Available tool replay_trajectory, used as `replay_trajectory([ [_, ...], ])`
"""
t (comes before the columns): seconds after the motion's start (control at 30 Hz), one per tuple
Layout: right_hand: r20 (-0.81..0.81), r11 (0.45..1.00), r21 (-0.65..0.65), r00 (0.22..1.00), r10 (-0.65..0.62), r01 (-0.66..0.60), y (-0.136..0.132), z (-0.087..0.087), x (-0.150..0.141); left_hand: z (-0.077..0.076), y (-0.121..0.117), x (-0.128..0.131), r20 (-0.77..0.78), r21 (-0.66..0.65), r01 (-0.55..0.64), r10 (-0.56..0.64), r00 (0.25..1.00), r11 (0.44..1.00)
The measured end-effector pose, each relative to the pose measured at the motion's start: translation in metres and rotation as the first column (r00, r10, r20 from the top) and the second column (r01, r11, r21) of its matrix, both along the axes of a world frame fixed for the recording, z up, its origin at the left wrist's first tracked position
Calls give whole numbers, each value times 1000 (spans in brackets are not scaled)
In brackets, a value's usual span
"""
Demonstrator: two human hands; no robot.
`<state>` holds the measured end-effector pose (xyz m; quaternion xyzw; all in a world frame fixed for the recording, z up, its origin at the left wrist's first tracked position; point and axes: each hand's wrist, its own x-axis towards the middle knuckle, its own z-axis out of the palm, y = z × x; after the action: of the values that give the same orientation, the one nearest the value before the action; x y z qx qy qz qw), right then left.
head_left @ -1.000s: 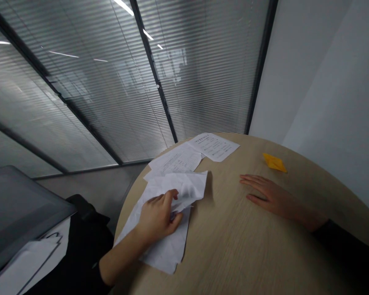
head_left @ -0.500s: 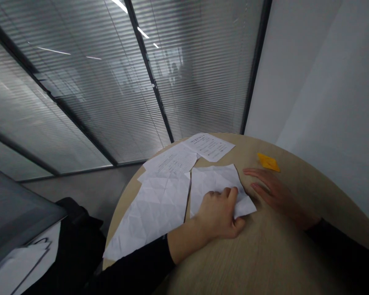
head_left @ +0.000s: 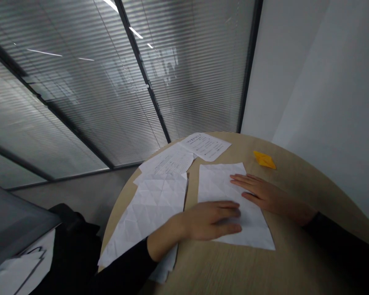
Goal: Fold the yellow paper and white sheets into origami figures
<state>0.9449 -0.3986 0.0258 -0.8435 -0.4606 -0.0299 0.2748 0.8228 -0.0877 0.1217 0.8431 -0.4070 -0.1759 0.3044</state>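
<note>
A creased white sheet [head_left: 219, 182] lies flat in the middle of the round wooden table [head_left: 295, 262]. My left hand [head_left: 212, 219] rests palm down on its near left part, fingers stretched out. My right hand [head_left: 261, 192] lies flat on its right side, fingers spread toward the left. Neither hand grips anything. A second creased white sheet [head_left: 147, 213] lies to the left, partly under my left forearm.
Two printed papers [head_left: 203, 145] lie at the table's far edge. A small folded orange paper [head_left: 264, 159] sits at the far right. A black bag [head_left: 74, 246] and a grey tray with papers [head_left: 15, 229] are off the table at left. Glass walls with blinds stand behind.
My left hand pulled the top creased sheet off the left pile to the table's middle and laid it flat. My right hand moved onto it. Both hands now press it open.
</note>
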Motion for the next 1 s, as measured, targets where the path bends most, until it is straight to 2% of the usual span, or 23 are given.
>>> replay_trajectory([
  [0.07, -20, 1000, -3, 1000, 22, -22, 0, 1, 4, 2, 13, 9, -51, -41, 29, -31, 998, 999],
  [0.1, -21, 1000, -2, 999, 26, -27, 0, 2, 5, -1, 19, 12, 15, -27, -2, 3, 1000, 1000],
  [0.17, 9, 1000, 4, 1000, 4, -4, 5, 1, 4, -14, 29, 15, 258, 36, -188, 172, 951, 982],
  [0.23, 65, 999, 5, 997, -50, 50, 12, -1, -4, -33, 35, 15, 389, 123, -291, 224, 894, 949],
  [0.3, 111, 996, -13, 990, -89, 91, 23, -5, -17, -50, 39, 14, 428, 154, -313, 222, 876, 937],
  [0.4, 128, 997, -61, 991, -37, 45, 39, -11, -35, -62, 40, 12, 440, 157, -326, 229, 868, 932],
  [0.53, 144, 995, -89, 989, -27, 40, 50, -17, -31, -63, 38, 12, 443, 147, -324, 230, 866, 935],
  [0.8, 186, 989, -75, 976, -114, 129, 44, -16, 34, -54, 40, 11, 447, 170, -298, 196, 873, 939],
  [1.0, 161, 983, -39, 972, -173, 181, 39, -12, 37, -37, 50, 14, 467, 127, -241, 156, 870, 962],
])
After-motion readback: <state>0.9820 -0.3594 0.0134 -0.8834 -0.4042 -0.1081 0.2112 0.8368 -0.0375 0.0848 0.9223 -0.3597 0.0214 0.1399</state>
